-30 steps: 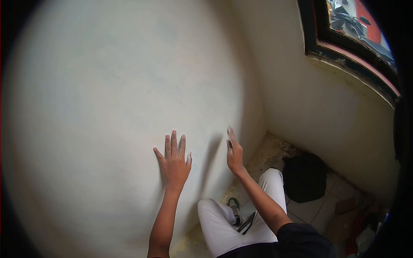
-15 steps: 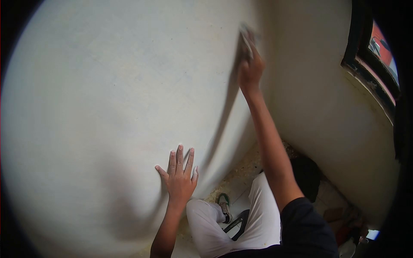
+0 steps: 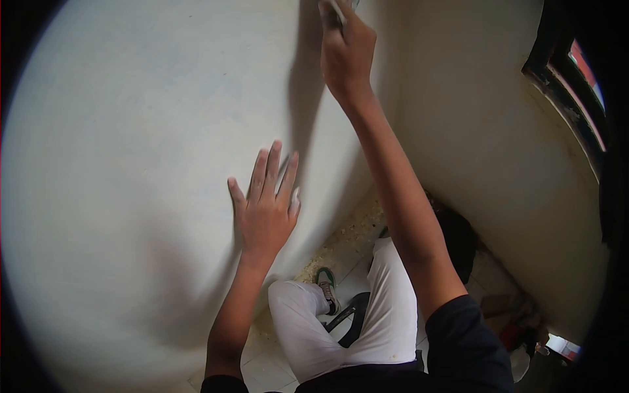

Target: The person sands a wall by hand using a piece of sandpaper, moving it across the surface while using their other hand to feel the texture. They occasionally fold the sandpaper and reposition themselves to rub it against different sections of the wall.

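Observation:
My left hand [image 3: 265, 213] lies against the pale wall [image 3: 131, 131] with its fingers spread and straight, and whitish dust shows on the fingertips. My right hand [image 3: 350, 56] is raised on the same wall near the top edge of the view, close to the corner. Its fingers are closed round a thin pale sheet [image 3: 338, 12], perhaps sandpaper, largely covered by the fingers and cut off by the frame. The right arm's shadow falls on the wall beside it.
A second wall [image 3: 478, 124] meets this one at the right, with a dark window frame [image 3: 557, 82]. Below are my white-trousered legs [image 3: 386, 321], a shoe [image 3: 325, 288] and a black seat [image 3: 357, 318]. A dark object [image 3: 455, 242] stands by the corner.
My right hand has moved up and slightly left along the wall, still holding the pale sheet. My left hand appears higher in view, still flat, as the view has shifted too.

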Demonstrator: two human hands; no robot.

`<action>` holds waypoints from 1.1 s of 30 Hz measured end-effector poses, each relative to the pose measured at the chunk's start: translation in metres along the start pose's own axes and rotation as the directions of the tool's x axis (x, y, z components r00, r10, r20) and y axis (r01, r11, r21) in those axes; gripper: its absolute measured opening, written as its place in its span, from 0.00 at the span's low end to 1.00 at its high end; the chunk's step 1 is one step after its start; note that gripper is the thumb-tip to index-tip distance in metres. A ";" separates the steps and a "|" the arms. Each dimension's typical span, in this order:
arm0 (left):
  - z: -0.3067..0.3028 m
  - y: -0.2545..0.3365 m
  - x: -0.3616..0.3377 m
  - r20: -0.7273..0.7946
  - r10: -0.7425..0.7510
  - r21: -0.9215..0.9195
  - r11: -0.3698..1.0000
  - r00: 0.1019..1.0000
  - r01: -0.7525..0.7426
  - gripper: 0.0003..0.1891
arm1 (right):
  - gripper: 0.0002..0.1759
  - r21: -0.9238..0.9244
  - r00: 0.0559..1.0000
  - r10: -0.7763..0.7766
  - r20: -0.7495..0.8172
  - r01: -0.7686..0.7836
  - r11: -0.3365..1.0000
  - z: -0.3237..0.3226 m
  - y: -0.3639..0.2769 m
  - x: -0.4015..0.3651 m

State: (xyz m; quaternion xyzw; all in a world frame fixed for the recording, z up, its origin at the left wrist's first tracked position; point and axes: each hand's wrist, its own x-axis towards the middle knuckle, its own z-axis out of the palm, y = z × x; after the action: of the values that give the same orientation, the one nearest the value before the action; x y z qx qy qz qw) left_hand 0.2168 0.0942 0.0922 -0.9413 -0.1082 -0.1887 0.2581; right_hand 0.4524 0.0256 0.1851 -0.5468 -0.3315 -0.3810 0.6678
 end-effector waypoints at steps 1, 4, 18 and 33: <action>-0.004 0.002 0.013 -0.003 0.007 0.005 1.000 1.000 -0.007 0.32 | 0.26 0.000 1.000 0.001 -0.009 -0.001 1.000 -0.001 0.022 -0.010; -0.011 0.011 0.055 -0.066 -0.001 -0.045 0.999 0.998 -0.002 0.31 | 0.22 -0.092 0.955 0.219 -0.197 -0.241 0.966 -0.024 0.116 -0.069; -0.043 0.045 0.147 -0.123 0.137 0.011 0.991 0.983 -0.136 0.33 | 0.28 0.080 0.997 0.072 -0.031 -0.070 0.994 -0.038 0.054 0.015; -0.030 0.069 0.167 -0.169 0.204 0.007 0.979 0.964 -0.206 0.28 | 0.27 0.227 0.966 0.236 -0.100 -0.209 0.951 -0.029 0.044 0.049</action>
State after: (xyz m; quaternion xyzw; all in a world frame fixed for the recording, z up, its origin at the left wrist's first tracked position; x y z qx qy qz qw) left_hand 0.3795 0.0375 0.1538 -0.9295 0.0129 -0.2404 0.2793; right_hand 0.5152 -0.0056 0.2007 -0.4805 -0.2639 -0.2989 0.7812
